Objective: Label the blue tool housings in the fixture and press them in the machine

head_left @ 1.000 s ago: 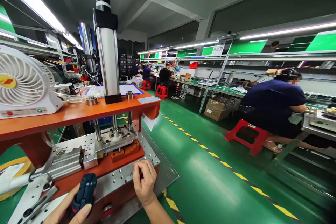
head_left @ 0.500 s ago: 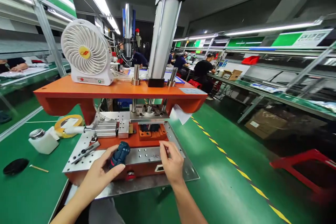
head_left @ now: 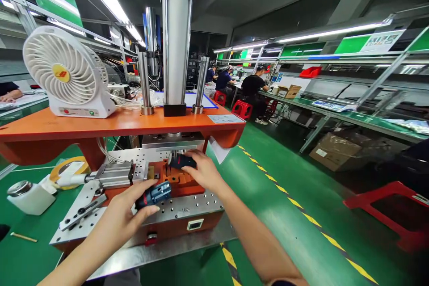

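Blue casing (head_left: 180,161) half hidden by right hand (head_left: 205,171), left forearm (head_left: 83,245) cut off, label (head_left: 225,119) too small to read

Head-worn view, facing forward and down, close above the hands (head_left: 117,212) (head_left: 204,172)

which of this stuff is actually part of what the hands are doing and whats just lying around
In use: left hand gripping a dark blue plastic tool housing; right hand on a second dark blue housing, over the orange fixture on the perforated steel plate.

Lying about: white plastic desk fan, white metal-capped bottle, yellow tape roll.
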The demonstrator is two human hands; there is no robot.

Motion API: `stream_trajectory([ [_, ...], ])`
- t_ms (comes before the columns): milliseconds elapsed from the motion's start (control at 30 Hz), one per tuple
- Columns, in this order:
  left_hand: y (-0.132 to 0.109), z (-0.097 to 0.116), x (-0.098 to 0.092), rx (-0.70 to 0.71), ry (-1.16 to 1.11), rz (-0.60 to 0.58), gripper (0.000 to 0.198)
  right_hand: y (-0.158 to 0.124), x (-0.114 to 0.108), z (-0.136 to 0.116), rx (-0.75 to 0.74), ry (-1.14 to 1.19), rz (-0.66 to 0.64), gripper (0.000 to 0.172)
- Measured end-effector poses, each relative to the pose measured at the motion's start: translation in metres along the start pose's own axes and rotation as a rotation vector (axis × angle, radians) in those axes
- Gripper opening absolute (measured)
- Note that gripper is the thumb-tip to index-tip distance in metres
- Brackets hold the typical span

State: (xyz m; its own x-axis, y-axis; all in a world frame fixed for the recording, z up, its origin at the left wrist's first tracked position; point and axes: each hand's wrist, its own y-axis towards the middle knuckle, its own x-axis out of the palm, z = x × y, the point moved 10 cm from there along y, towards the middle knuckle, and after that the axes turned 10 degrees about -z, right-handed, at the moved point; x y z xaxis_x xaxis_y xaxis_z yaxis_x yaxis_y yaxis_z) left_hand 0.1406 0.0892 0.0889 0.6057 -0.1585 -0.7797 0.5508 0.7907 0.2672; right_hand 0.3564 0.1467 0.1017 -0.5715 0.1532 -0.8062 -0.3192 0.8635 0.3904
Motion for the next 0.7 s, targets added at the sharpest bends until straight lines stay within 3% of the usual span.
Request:
stream_trajectory([
  [100, 0.042, 0.014, 0.007, 0.029, 0.108, -0.056, 0.047, -0.066, -0.032, -0.002, 0.052, 0.116, 0.43, 0.036],
  [167, 0.071, 0.017, 0.018, 0.025, 0.179, -0.129, 0.045, -0.113, -0.039, -0.001, 0.063, 0.172, 0.607, 0.037],
  [300, 0.113, 0.015, 0.044, 0.017, 0.261, -0.249, 0.04, -0.18, -0.033, 0.031, 0.238, 0.27, 0.72, 0.039],
  [400, 0.121, 0.018, 0.064, 0.045, 0.298, -0.28, 0.048, -0.208, -0.027, 0.066, 0.4, 0.374, 0.793, 0.045],
  [467, 0.114, 0.021, 0.07, 0.063, 0.334, -0.272, 0.065, -0.212, -0.019, 0.087, 0.461, 0.501, 0.803, 0.051],
  [533, 0.098, 0.02, 0.06, 0.085, 0.368, -0.213, 0.08, -0.207, -0.011, 0.101, 0.479, 0.577, 0.758, 0.05],
  [600, 0.069, 0.004, 0.028, 0.042, 0.35, -0.072, 0.082, -0.203, -0.007, 0.105, 0.466, 0.533, 0.714, 0.046],
  [700, -0.01, -0.071, -0.043, -0.358, 0.067, 0.275, 0.078, -0.203, -0.004, 0.099, 0.393, 0.421, 0.675, 0.04],
])
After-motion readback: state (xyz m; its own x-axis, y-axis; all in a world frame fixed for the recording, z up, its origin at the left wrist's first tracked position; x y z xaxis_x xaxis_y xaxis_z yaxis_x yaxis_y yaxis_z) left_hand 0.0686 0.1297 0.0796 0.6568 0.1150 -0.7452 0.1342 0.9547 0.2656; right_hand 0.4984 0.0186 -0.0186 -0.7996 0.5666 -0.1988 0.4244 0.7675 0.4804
